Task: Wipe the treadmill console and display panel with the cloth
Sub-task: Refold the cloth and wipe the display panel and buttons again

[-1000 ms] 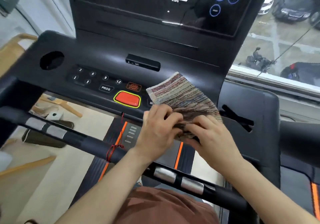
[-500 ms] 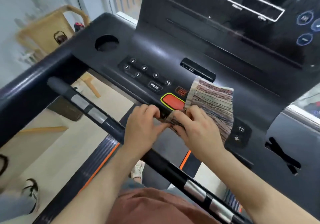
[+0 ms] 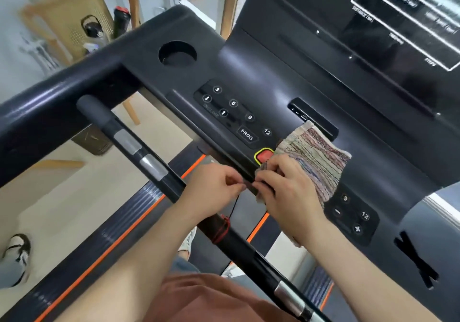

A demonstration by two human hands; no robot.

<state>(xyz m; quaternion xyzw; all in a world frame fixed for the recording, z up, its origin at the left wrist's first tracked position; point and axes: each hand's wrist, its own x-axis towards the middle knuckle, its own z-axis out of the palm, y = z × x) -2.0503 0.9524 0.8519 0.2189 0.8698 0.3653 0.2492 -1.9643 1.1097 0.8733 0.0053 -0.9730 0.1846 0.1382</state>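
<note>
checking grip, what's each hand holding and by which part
The right hand grips the cloth by its bunched near edge; for the left hand, cannot tell.

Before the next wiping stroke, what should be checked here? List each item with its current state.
1. Right hand grips the cloth: ok.
2. Cloth rests on the console: ok.
3. Red button clear of the cloth: not ok, partly covered.
4. Left hand free to help: not ok, it pinches a small dark clip at the console edge.
5. Display panel already wiped: cannot tell.
</note>
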